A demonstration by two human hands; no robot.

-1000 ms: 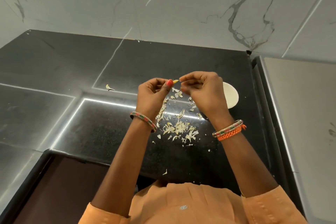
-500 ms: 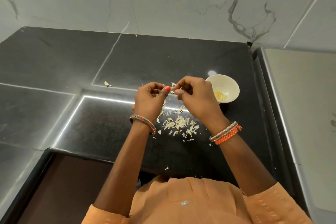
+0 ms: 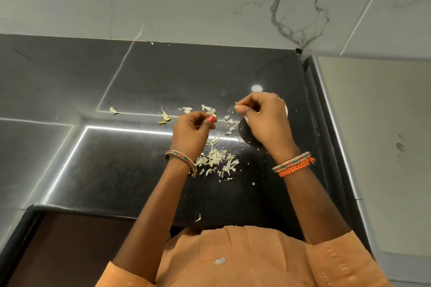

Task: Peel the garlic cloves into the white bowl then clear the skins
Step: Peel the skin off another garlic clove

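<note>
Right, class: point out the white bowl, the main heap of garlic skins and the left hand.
white bowl (image 3: 286, 110), head view, the sliver of rim beside the right hand.
garlic skins (image 3: 215, 158), head view, middle of the heap.
left hand (image 3: 192, 131), head view, back of the hand.

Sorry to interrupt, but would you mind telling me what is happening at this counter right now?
A person is peeling garlic by hand at a black stone countertop. The right hand, fingers curled around something small, is over the small white bowl, which it mostly hides. The left hand is held apart, pinching what looks like a bit of skin. A pile of pale papery garlic skins lies between the wrists, with stray flakes scattered further left, so clearing has not begun.
</note>
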